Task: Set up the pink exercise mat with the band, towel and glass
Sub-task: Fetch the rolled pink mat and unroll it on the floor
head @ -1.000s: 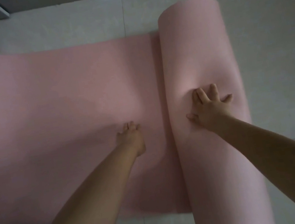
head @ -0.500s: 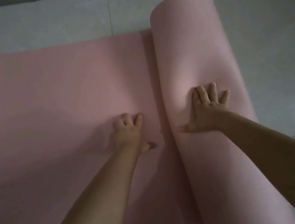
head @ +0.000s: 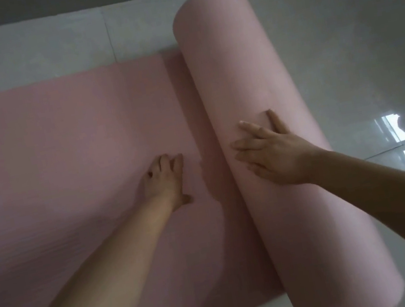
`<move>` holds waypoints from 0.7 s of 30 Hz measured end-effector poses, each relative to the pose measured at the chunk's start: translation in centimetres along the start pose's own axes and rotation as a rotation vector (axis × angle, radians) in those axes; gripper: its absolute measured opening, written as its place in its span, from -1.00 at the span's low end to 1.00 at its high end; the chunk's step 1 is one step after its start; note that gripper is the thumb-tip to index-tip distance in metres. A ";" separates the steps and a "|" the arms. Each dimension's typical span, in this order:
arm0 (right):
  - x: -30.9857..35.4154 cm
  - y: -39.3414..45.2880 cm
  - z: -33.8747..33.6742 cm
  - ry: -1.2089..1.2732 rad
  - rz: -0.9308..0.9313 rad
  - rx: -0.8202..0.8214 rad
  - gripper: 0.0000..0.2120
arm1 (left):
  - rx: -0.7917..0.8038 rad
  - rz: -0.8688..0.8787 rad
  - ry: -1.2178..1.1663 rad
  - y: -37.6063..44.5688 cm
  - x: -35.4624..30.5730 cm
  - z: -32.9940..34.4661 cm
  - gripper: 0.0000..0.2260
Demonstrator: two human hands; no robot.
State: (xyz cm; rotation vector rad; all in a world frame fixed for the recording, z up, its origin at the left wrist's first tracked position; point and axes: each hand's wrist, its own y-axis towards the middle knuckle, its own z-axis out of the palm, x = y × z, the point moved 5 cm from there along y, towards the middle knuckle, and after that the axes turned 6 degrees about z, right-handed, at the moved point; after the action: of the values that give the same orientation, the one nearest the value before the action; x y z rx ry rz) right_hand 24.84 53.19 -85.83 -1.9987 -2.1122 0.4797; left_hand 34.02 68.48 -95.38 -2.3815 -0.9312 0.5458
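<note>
Head view shows the mat (head: 61, 156) half unrolled on the floor (head: 339, 48), its roll (head: 242, 78) lying to the right. The left hand (head: 165, 181) presses flat on the spread part, fingers loosely bent and gripping nothing. The right hand (head: 275, 156) rests open on top of the roll, fingers spread, pushing rather than holding. No band, towel or glass is in sight. The roll already lies at a slant to the mat's edge, so an off-centre push could probably run it crooked. On glossy tile the flat part may slide if the left hand lifts, and the freed end could curl back.
</note>
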 end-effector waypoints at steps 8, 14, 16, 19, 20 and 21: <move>-2.7 -1.2 -2.1 0.045 0.414 0.050 -0.56 | 0.032 0.086 0.063 0.0 -1.8 -0.1 -0.20; -3.6 -3.2 -0.2 0.088 0.554 0.006 -0.37 | 0.106 0.202 0.136 0.6 -2.8 -0.2 -0.29; -4.1 -3.9 0.4 0.078 0.555 0.003 -0.30 | 0.113 0.226 0.195 0.5 -3.6 0.0 -0.34; -4.7 -4.7 0.1 0.093 0.583 -0.024 -0.31 | 0.187 0.198 0.269 0.7 -4.4 0.7 -0.38; -5.1 -4.8 0.0 0.125 0.603 -0.042 -0.33 | 0.191 0.170 0.267 0.8 -4.5 0.8 -0.42; -5.6 -5.1 0.1 0.176 0.626 -0.037 -0.35 | 0.185 0.153 0.258 0.9 -4.8 0.8 -0.46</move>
State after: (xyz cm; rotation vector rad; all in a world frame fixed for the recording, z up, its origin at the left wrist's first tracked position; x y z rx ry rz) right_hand 20.46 47.47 -83.62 -2.5983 -1.3749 0.3321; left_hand 30.79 64.79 -95.67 -2.2978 -0.5651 0.3522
